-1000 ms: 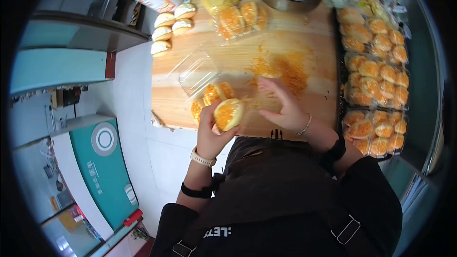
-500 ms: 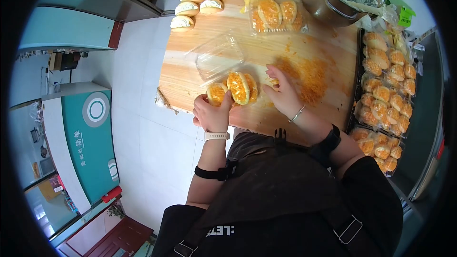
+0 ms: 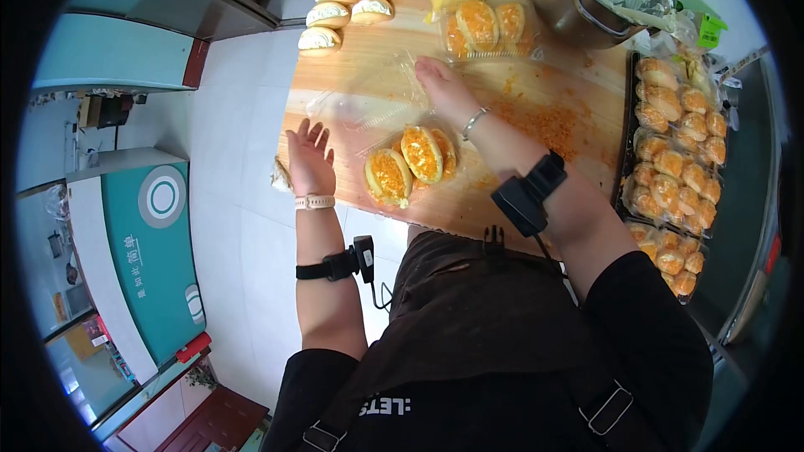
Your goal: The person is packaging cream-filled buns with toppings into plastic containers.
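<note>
Three split buns (image 3: 388, 176) with cream and orange shreds sit in the base of a clear plastic box near the table's front edge. Its see-through hinged lid (image 3: 377, 109) stands open beyond them. My left hand (image 3: 311, 159) is at the lid's left side, palm up, fingers spread and holding nothing. On the other side, my right hand (image 3: 444, 90) reaches over the table with fingers stretched out together, the fingertips right at the lid's far right edge.
Cream-topped buns (image 3: 327, 14) stand at the back left. A filled clear box (image 3: 490, 29) lies behind my right hand, beside a metal pot (image 3: 578, 12). Orange shreds (image 3: 544, 130) are scattered on the wooden table (image 3: 502, 201). Packed boxes of buns (image 3: 670, 151) line the right side.
My left hand has let go of the left bun and moved left, opening out. My right hand has moved forward and left to the lid. The left bun now sits flatter beside the others.
</note>
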Available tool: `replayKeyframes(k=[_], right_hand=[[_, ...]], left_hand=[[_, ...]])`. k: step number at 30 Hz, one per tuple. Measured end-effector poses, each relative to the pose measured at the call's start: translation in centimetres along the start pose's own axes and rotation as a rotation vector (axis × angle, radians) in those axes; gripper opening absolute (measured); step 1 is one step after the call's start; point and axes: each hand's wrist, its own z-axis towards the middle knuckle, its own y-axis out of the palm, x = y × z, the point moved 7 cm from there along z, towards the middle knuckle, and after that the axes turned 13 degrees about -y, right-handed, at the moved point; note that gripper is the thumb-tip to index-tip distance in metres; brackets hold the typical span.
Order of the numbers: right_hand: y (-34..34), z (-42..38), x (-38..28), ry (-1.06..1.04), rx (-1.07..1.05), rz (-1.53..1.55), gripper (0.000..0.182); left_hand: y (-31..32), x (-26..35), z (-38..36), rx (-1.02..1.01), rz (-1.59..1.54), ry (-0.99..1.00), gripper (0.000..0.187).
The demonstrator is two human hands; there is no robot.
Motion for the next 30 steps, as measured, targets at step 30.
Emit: replayKeyframes(k=[30], right_hand=[[-4.5,-14.9,6.0,0.411,-0.216,-0.043,0.016]], left_hand=[[-4.3,-14.6,-5.4,-0.114,0.281,-0.289,0.012]])
